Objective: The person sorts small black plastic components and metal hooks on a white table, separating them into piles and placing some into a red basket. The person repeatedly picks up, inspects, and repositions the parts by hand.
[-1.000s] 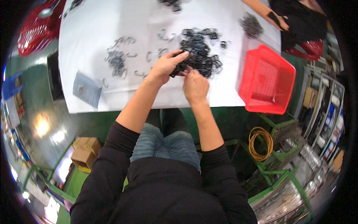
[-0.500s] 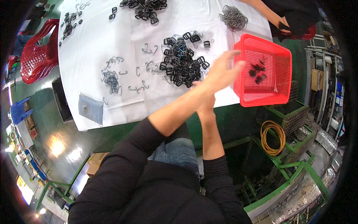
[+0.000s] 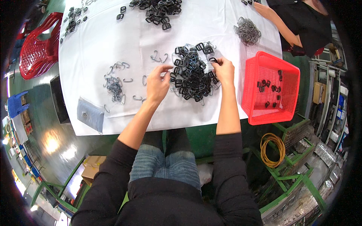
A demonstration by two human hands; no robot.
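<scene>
A heap of black slide buckles mixed with thin wire hooks (image 3: pixel 194 77) lies on the white-covered table in front of me. My right hand (image 3: pixel 225 71) is at the right edge of this heap, its thumb and fingers pinched on a black buckle (image 3: pixel 213 60). On the heap's left side, my left hand (image 3: pixel 158 84) hovers with finger and thumb apart, and nothing shows between them. Several black buckles (image 3: pixel 273 88) lie scattered in the red plastic basket (image 3: pixel 252 84) to the right. Loose wire hooks (image 3: pixel 159 57) lie just beyond my left hand.
A smaller group of wire hooks (image 3: pixel 114 88) and a grey-blue pouch (image 3: pixel 90 116) lie at the left. Farther off are another buckle heap (image 3: pixel 160 11) and a wire-hook heap (image 3: pixel 247 31). Another person's hand (image 3: pixel 266 11) reaches over the far right table edge.
My left hand has come back from beside the basket to the heap's left side. My right hand has moved up to its right edge. More buckles show in the basket; the view has shifted.
</scene>
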